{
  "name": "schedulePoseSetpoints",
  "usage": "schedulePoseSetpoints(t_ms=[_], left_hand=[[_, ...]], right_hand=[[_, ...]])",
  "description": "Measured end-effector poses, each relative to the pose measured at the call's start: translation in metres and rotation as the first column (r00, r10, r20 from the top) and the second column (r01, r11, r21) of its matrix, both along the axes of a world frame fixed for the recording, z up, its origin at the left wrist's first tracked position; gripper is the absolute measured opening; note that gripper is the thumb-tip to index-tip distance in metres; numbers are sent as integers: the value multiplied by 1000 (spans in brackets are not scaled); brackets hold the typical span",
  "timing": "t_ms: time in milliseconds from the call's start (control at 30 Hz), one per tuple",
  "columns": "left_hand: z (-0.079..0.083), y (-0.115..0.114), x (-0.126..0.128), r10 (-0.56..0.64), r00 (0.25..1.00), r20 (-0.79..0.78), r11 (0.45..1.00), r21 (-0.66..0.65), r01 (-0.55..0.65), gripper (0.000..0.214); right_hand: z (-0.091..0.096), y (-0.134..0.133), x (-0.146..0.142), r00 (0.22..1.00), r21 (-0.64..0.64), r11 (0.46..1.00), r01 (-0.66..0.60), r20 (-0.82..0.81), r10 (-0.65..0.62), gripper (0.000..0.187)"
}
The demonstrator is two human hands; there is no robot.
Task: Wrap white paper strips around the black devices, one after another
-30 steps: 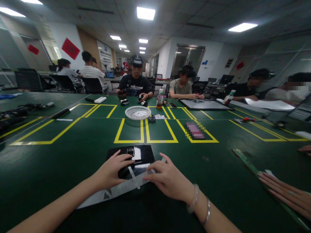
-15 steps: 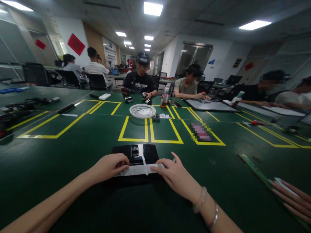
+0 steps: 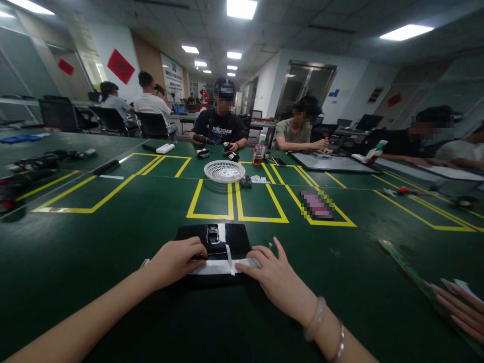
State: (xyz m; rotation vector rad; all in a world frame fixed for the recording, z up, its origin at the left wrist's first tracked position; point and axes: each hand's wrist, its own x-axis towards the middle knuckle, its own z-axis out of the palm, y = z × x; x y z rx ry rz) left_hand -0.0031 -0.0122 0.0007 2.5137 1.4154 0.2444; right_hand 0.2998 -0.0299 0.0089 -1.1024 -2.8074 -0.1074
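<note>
A flat black panel [image 3: 236,237] with a small square fitting [image 3: 213,233] near its far edge lies on the green table in front of me. Across its near part runs a white strip [image 3: 212,267], and a narrower white piece crosses it toward the fitting. My left hand [image 3: 179,259] has its fingers curled on the strip's left end. At the other end, my right hand [image 3: 270,269] grips the strip between thumb and fingers, one finger lifted. The fingers partly hide both strip ends. A pale sliver shows beside my left wrist.
Yellow tape outlines mark the table [image 3: 132,262]. Beyond the panel are a white round basket [image 3: 224,171], a bottle [image 3: 258,153] and a blurred pink item [image 3: 316,204]. At right, another person's hand [image 3: 459,307] is by a green strip [image 3: 404,269]. Co-workers sit opposite.
The view has shifted slightly, so things appear a little further right. Both hands stay on the white strip, with only small finger movement. The pale sliver has come into sight by my left wrist.
</note>
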Motion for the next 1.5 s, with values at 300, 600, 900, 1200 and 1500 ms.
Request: schedulePoseSetpoints(t_ms=[300,600,900,1200,1500], left_hand=[[4,-1,5,-19,997,-76,994,110,27,19],[-6,-4,1,-128,991,-30,988,89,130,91],[-5,0,2,-169,985,16,983,75,168,85],[8,30,-53,63,997,52,972,222,-73,67],[10,42,-209,756,652,-47,647,196,-736,79]], right_hand=[[0,-11,-12,1000,27,1000,3,-14,-2,47],[0,-10,-13,997,33,999,16,-80,-13,43],[8,3,0,973,77,993,88,-220,-69,48],[10,6,4,938,84,993,87,-343,-54,35],[9,2,2,945,28,999,35,-325,-24,38]])
